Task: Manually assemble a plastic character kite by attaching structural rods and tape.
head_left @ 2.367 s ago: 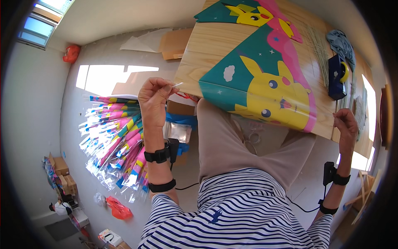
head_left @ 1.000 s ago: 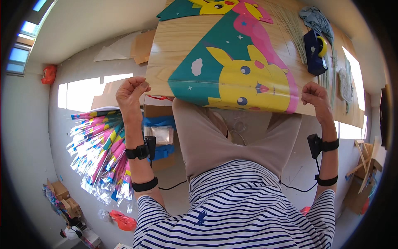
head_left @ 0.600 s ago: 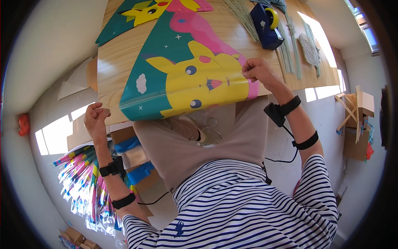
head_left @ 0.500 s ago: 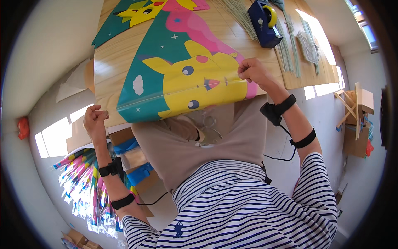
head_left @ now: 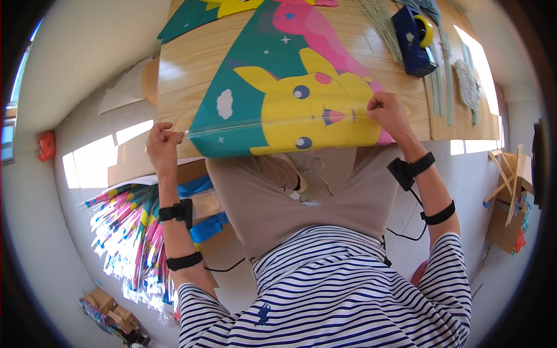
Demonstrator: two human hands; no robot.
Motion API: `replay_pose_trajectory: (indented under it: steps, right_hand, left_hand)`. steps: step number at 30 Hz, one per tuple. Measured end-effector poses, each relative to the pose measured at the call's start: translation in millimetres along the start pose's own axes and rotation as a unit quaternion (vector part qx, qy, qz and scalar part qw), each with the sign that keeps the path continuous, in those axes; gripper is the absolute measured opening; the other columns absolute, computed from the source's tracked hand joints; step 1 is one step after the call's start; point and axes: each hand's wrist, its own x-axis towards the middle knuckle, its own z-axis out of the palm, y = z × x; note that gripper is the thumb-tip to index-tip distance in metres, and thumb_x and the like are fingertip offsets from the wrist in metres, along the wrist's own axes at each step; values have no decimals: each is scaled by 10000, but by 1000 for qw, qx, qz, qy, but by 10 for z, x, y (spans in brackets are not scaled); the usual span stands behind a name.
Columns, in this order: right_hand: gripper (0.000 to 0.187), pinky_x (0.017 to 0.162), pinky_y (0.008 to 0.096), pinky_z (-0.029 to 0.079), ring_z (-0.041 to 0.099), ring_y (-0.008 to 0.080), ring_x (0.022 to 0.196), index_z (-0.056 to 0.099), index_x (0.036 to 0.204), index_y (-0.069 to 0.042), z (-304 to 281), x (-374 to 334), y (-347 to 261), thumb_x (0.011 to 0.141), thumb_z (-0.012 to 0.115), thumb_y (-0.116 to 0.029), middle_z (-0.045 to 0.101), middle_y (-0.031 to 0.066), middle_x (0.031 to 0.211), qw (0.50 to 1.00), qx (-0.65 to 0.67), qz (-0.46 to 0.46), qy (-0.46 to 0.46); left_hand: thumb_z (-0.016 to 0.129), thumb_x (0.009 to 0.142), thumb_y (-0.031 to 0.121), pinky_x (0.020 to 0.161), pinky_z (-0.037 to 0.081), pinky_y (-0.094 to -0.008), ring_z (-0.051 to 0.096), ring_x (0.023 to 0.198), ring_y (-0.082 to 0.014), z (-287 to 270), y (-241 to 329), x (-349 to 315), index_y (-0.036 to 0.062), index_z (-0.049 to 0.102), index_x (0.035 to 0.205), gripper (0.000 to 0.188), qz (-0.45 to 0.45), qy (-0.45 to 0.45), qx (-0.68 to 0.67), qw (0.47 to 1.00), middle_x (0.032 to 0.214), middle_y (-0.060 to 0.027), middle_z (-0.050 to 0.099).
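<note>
Glossy teal/pink/yellow printed sheet on light wood table; thin pale strip across it, L hand + R hand w/ each grip clamped on strip.

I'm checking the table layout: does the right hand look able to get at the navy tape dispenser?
Probably yes: the dispenser stands just beyond the right hand, with wooden tabletop between them, though the pinched fingers must open first.

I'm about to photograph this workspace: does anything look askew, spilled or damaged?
No spill or damage stands out; the printed sheet shows no visible tear. Only mildly untidy: the thin sticks beside the blue tape dispenser fan loosely instead of lying squared together.
</note>
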Motion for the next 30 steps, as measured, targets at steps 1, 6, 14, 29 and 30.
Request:
replay_pose_trajectory:
  steps: [1,6,14,29,30]
  right_hand:
    - [79,569,303,476,617,157,612,650,733,4,-10,5,-5,665,683,27,643,85,657,1000,5,14,-13]
    - [88,531,253,435,573,95,603,638,759,11,5,-24,-81,699,672,65,604,25,660,995,77,57,-24]
    - [65,503,253,434,554,89,577,641,766,6,32,-31,-177,728,672,48,598,18,660,993,89,65,-32]
    - [39,573,229,415,525,76,624,625,790,-20,-271,25,-298,796,652,7,572,-8,691,976,172,91,-96]
    - [41,572,228,414,523,75,623,624,788,-22,-276,10,-296,794,649,11,571,-9,691,974,177,97,-100]
  left_hand:
    - [733,745,-24,660,490,-248,644,669,-120,-5,3,16,2,625,1033,309,-4,-3,-18,1000,734,-81,696]
    - [744,741,-8,687,496,-256,640,691,-119,-16,45,11,-3,631,1040,319,-29,6,26,999,735,-64,693]
    - [749,738,-10,698,501,-257,647,703,-117,-33,-129,2,5,639,1039,320,-21,18,55,998,747,-63,706]
    - [673,807,-46,742,520,-246,629,777,-115,-126,-83,59,-20,689,982,177,-7,-34,-20,999,863,-49,678]
    - [670,809,-50,746,519,-245,627,781,-114,-117,-65,64,-21,691,971,165,-3,-45,-22,999,861,-46,678]
